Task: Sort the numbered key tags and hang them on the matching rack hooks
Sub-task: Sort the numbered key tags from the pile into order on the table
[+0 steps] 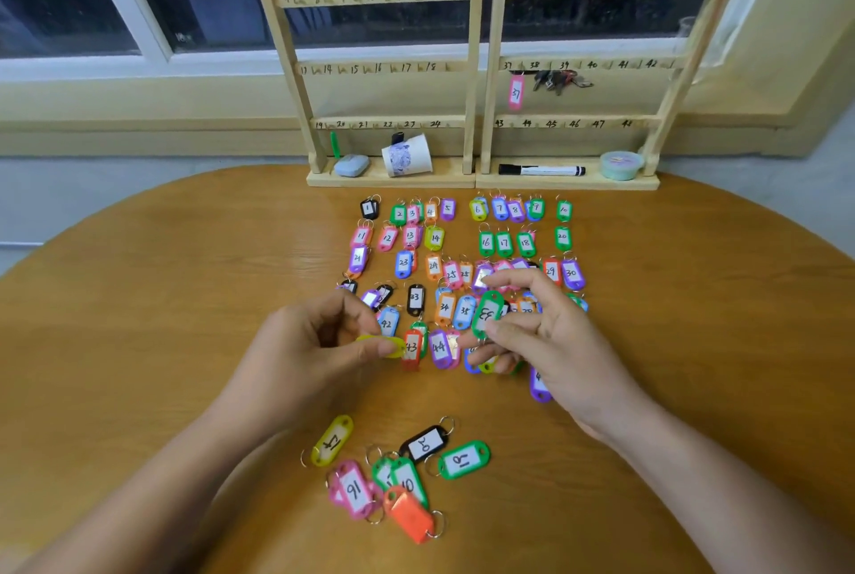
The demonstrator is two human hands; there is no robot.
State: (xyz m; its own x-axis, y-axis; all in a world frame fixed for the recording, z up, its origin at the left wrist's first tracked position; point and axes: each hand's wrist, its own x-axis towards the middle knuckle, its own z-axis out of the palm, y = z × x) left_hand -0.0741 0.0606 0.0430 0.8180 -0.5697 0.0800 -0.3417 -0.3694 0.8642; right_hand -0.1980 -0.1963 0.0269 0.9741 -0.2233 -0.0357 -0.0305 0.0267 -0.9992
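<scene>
Your right hand (555, 342) has its grip clamped on a green key tag marked 33 (486, 313), pinched between thumb and fingers just above the sorted rows of tags (503, 243) on the tabletop (162, 296). Your left hand (305, 342) pinches a yellow tag (381, 346), edge-on, number unreadable. This looks like the sorting step: a loose pile (402, 476) waits near you, and the wooden rack (481, 64) behind the rows carries only a pink tag 37 (516, 92). The next move probably calls for laying the green tag in the thirties row, beside the black 33 (415, 298). On the rack's base a paper cup (407, 154) lies tipped over and a pale round tub (621, 165) sits closed; their contents cannot be made out.
</scene>
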